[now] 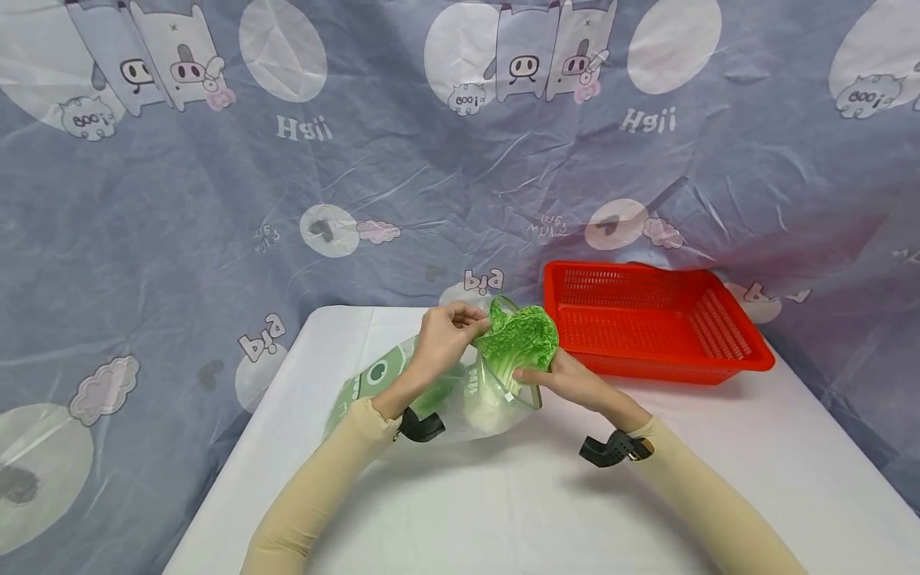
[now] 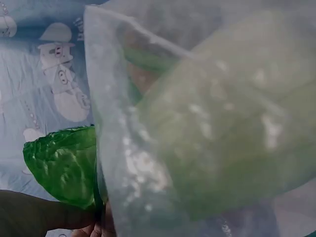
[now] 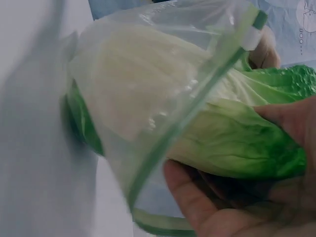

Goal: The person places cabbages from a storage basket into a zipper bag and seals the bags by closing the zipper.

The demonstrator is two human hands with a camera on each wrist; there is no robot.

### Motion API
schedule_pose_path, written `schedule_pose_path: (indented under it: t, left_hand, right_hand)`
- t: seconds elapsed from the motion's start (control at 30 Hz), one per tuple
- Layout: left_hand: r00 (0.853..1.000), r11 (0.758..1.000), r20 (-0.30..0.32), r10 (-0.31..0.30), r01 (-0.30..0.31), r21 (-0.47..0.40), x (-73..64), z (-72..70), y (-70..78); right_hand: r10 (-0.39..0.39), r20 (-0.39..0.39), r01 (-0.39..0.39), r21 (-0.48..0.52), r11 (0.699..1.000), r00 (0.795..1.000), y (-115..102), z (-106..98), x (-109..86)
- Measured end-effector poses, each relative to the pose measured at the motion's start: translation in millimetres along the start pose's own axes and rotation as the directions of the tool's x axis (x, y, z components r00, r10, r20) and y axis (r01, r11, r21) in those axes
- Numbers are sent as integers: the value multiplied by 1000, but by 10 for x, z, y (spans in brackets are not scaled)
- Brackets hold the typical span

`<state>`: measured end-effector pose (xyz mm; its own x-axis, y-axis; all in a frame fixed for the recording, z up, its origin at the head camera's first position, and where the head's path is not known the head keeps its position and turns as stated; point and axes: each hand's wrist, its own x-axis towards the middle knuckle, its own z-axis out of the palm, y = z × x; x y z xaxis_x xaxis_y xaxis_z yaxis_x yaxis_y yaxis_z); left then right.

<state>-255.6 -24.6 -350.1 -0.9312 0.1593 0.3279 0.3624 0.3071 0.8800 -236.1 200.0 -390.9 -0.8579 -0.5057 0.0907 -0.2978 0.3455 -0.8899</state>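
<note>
A napa cabbage [image 1: 523,339] with frilly green leaves and a pale base lies partly inside a clear zip bag [image 1: 381,375] with green print. My right hand [image 1: 575,382] grips its leafy end, which sticks out of the bag's mouth; in the right wrist view the thumb and fingers are around the leaves [image 3: 247,143]. My left hand [image 1: 447,335] pinches the bag's rim beside the leaves. In the left wrist view, the bag's clear film [image 2: 133,163] covers much of the picture. Something dark green [image 3: 85,118] shows by the bag's far end, its kind unclear.
A red plastic basket [image 1: 647,363] with slotted sides stands at the back right of the white table [image 1: 467,511]. Behind the table hangs a grey-blue cloth [image 1: 431,176] printed with cartoon figures. Black straps [image 1: 611,449] sit on both wrists.
</note>
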Motion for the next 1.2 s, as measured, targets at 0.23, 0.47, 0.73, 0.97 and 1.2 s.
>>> schedule_pose_path:
  t: [0.23,0.47,0.73,0.97,1.2]
  left_hand:
    - [1000,999,27,10,-11,43,-53,16,134]
    - [999,997,25,22,-24,80,-85,-42,207]
    - [998,996,49,31,-36,87,-104,16,260]
    - [993,995,102,60,-67,70,-154,124,265]
    - [995,991,70,69,-77,113,-125,108,223]
  right_hand:
    - [46,140,-42,-28,999,989,-67,1,65]
    - [201,106,-199,-28,980,974,-132,71,112]
    - [286,76,-270,-178,946,955,-202,160,181]
    - [289,24,-270,-291,918,957,-203,314,292]
    - [312,-39,-307,-319,897,949,-243,376,316]
